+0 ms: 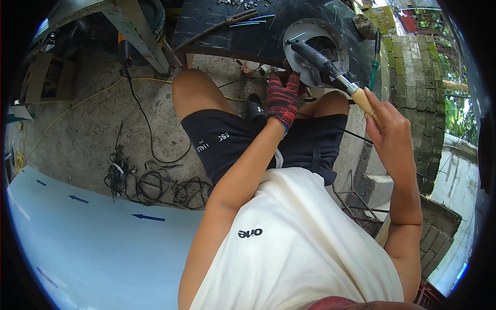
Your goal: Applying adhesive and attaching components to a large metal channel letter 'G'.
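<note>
My right hand [386, 121] is closed around the wooden handle of a tool [366, 101]. The tool has a shiny metal collar and a thick black shaft, which reaches over a round grey metal piece [337, 35] with a raised rim. That piece lies at the front right of a dark table. My left hand [282, 98], in a red and black knitted glove, is at the table's front edge, close to the lower left side of the metal piece. Its fingers are bent, and what they grip is hard to make out.
Rusty metal bars [217, 30] and several thin bolts [250, 22] lie on the dark table [206, 44]. A green-handled screwdriver [374, 72] is at its right. Black cables [173, 188] coil on the floor, beside a pale blue sheet [103, 237]. A brick wall [413, 77] stands right.
</note>
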`<action>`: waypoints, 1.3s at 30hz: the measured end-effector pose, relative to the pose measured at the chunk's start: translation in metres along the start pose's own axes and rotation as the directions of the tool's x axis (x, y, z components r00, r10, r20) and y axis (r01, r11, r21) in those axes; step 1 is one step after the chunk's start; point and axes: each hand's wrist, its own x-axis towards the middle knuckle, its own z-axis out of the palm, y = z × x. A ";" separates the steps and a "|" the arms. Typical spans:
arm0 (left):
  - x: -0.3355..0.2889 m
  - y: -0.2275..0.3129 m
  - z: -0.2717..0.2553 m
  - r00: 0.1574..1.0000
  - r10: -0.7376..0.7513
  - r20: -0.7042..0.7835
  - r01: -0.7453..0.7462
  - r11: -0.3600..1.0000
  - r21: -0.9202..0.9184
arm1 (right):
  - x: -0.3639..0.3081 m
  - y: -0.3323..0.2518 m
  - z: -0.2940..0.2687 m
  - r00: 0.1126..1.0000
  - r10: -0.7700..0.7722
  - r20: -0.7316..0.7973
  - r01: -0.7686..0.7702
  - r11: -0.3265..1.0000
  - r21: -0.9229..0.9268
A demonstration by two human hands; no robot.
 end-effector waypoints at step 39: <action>-0.006 0.010 0.005 1.000 -0.011 -0.010 0.011 1.000 -0.023 | 0.000 -0.008 0.000 1.000 0.004 0.009 -0.003 1.000 -0.023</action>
